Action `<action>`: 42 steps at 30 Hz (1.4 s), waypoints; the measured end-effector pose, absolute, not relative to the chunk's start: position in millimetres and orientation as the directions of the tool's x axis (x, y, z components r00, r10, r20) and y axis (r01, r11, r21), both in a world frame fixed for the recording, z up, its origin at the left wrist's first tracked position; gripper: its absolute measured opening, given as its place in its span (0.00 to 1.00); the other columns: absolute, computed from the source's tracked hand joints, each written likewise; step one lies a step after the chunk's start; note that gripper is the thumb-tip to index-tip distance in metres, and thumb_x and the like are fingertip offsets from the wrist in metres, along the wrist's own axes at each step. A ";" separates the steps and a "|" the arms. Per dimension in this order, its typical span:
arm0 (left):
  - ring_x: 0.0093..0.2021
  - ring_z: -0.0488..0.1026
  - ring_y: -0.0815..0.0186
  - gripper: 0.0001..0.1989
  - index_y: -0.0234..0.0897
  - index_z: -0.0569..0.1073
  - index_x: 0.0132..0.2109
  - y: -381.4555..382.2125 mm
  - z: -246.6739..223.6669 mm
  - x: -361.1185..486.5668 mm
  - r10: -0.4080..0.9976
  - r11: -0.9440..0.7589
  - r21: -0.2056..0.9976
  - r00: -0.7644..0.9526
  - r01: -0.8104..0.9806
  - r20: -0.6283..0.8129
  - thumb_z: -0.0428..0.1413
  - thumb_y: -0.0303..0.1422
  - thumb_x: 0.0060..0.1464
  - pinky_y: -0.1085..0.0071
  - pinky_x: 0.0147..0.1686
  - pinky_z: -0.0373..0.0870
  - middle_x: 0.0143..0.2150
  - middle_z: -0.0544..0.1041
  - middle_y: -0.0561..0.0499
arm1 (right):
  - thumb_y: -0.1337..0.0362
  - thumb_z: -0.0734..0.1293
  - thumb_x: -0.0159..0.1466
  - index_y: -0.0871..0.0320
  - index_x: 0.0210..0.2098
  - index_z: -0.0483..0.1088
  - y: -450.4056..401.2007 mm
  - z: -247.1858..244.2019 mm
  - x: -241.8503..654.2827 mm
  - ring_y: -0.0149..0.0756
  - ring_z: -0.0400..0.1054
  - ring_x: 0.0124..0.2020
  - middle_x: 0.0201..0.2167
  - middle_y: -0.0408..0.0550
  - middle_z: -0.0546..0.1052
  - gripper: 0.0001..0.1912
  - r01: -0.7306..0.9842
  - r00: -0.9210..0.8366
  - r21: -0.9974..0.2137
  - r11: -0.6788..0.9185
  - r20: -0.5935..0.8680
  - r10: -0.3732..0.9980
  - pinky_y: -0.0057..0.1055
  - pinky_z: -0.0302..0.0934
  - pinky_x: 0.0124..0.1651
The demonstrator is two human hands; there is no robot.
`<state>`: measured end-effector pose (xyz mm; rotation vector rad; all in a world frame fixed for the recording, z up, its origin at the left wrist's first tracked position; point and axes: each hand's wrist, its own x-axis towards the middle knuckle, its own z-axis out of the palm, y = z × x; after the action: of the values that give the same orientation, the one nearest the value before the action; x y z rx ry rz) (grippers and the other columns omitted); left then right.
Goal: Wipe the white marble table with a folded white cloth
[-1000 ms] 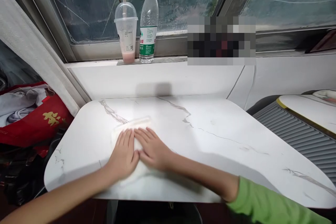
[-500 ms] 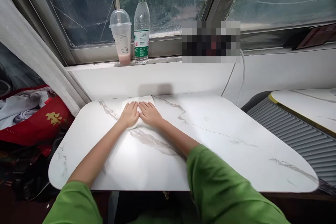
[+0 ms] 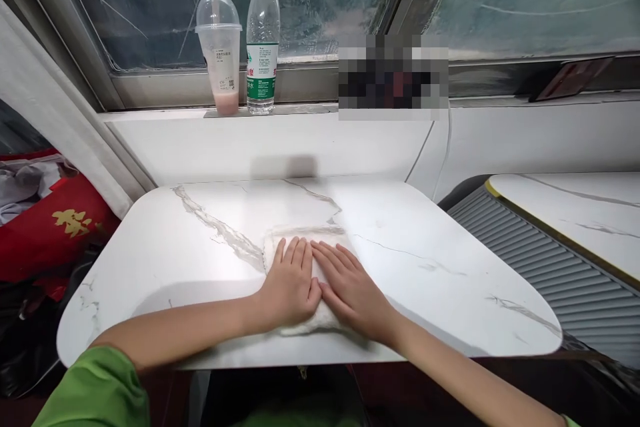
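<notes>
A folded white cloth lies flat on the white marbled tabletop, near its front edge. My left hand rests palm down on the cloth's left part with its fingers stretched out. Beside it, my right hand lies flat on the cloth's right part, fingers also stretched forward. The two thumbs touch or nearly touch in the middle. Both palms hide much of the cloth; its far edge and a bit of its near edge show.
On the window sill stand a plastic cup with a straw and a green-capped bottle. A red bag with clothes is at the left. Another marbled tabletop and a grey ribbed surface are at the right.
Both hands and the cloth have moved from the table's far edge toward me and to the right. The head view has shifted slightly.
</notes>
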<state>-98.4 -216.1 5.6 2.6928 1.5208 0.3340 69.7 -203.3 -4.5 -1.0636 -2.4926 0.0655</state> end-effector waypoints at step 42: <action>0.68 0.49 0.57 0.28 0.22 0.52 0.66 -80.1 5.8 -6.6 0.841 -0.541 0.151 0.529 0.827 0.116 0.38 0.34 0.62 0.54 0.66 0.39 0.68 0.54 0.37 | 0.66 0.51 0.61 0.66 0.59 0.61 -61.2 -20.3 143.1 0.45 0.58 0.61 0.60 0.58 0.66 0.28 0.880 -0.404 -0.108 0.463 0.344 0.848 0.45 0.51 0.62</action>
<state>-6.6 -80.1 5.8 2.6787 1.4642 0.2685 143.1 -61.2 -20.3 -1.4602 -2.3676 -0.1277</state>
